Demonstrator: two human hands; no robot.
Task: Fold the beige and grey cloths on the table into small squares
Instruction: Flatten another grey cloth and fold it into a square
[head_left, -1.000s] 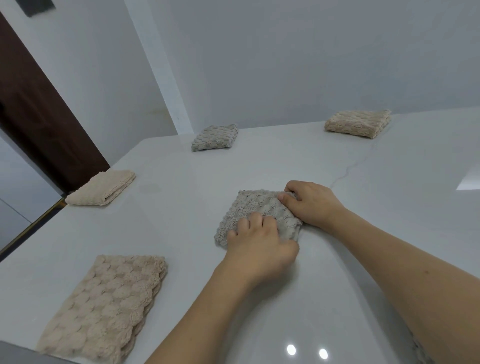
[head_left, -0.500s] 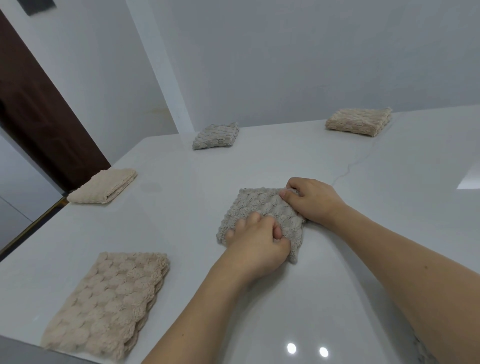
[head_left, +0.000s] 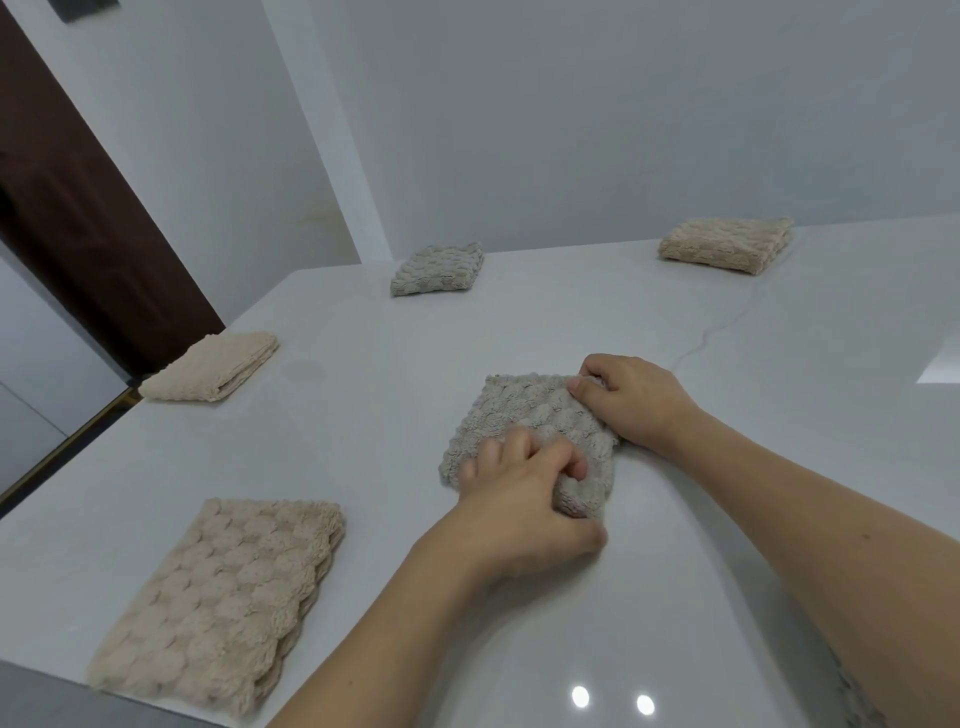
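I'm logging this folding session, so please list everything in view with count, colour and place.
grey cloth being folded: 1, grey, table centre, under both hands
folded grey cloth: 1, grey, far side of the table near the wall
folded beige cloths: 3, beige; one at the far right, one at the left edge, one larger and flatter at the near left
table: 1, glossy white, fills the lower view
wall: 1, white, behind the table
door: 1, dark brown, upper left
left hand: 1, grip pinching the cloth's near corner
right hand: 1, grip on the cloth's far right corner
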